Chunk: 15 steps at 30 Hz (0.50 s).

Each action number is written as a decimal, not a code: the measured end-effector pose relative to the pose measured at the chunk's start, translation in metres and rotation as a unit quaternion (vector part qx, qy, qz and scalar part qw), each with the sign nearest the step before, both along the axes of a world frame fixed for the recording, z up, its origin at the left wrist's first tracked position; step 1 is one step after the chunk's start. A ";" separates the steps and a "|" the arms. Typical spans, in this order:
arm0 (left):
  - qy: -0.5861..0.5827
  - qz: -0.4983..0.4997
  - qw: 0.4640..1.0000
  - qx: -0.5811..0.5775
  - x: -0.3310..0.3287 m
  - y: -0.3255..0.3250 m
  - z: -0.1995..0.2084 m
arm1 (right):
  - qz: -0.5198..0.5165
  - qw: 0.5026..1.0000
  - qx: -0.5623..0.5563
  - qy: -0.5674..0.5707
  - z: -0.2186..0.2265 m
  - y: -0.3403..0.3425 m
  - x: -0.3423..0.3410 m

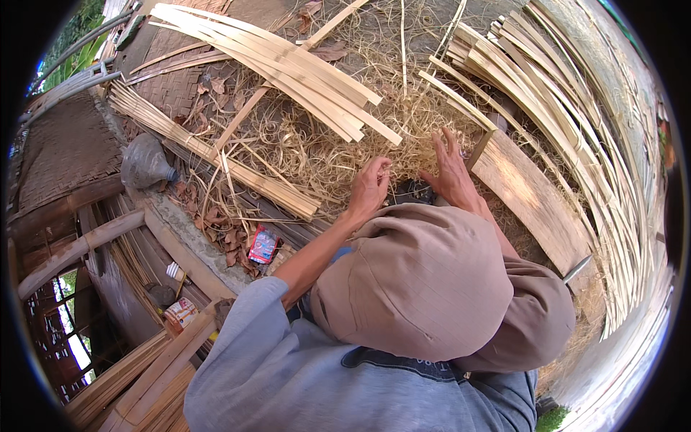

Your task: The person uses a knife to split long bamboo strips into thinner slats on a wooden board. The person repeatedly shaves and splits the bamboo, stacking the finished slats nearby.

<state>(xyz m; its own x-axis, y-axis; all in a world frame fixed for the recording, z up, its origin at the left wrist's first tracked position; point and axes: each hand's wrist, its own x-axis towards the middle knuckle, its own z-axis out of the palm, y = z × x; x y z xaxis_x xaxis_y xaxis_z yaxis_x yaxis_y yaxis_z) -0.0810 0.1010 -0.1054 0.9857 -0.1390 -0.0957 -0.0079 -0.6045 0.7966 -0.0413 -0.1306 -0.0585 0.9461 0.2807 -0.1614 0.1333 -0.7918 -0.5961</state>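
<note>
My left hand (pixel 369 189) is held over a bed of curly pale shavings (pixel 317 155), its fingers curled in; anything between them is hidden. To its right my right hand (pixel 455 171) has its fingers stretched apart and holds nothing that I can see. A fan of flat, pale bamboo strips (pixel 288 68) lies just beyond both hands, its near ends close to them. Something dark, partly hidden by my brown-clothed knee (pixel 425 281), lies between the hands. Beside my right hand is a wooden board (pixel 533 194); a metal blade (pixel 576 268) shows near its lower end.
Many long strips (pixel 561 108) curve along the right side. A bundle of thin strips (pixel 216 155) lies at left, near a clear plastic bottle (pixel 147 162). A red-and-blue packet (pixel 264 245) rests among dry leaves. Wooden poles (pixel 83 252) border the lower left.
</note>
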 end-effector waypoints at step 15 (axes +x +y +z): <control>0.057 0.070 0.981 0.172 0.015 0.040 -0.014 | 0.005 0.982 -0.171 0.077 -0.049 0.014 0.048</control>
<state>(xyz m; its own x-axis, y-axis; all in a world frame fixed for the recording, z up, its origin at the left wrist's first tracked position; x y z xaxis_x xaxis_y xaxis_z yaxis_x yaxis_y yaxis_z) -0.0656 0.1415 -0.1197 0.9731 0.0566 -0.2233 0.1711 -0.8267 0.5359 0.0069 -0.1165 -0.1073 0.9007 0.1936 -0.3888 0.0709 -0.9487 -0.3082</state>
